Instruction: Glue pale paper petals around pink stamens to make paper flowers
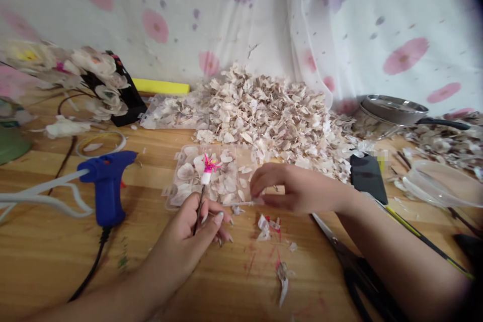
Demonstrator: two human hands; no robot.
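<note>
My left hand (pixel 202 224) is closed round a thin dark flower stem (pixel 200 205), held upright at a slight tilt. A white collar tops the stem, with bright pink stamens (pixel 210 164) fanning out and a touch of yellow among them. Behind it lies a clear plastic compartment box (pixel 171 192) holding pale, thin petals (pixel 185 171). My right hand (pixel 287 188) is at the box's right front corner, fingers curled down and the fingertips close together. Whatever they pinch is too small or hidden to make out.
A blue glue gun (pixel 108 188) stands at left, its black cord running forward. Black scissors (pixel 356 266) lie beneath my right forearm, near a dark phone (pixel 368 176). Behind rises a large petal heap (pixel 267 115); a metal strainer (pixel 394 108) is at right, finished flowers (pixel 101 68) at left.
</note>
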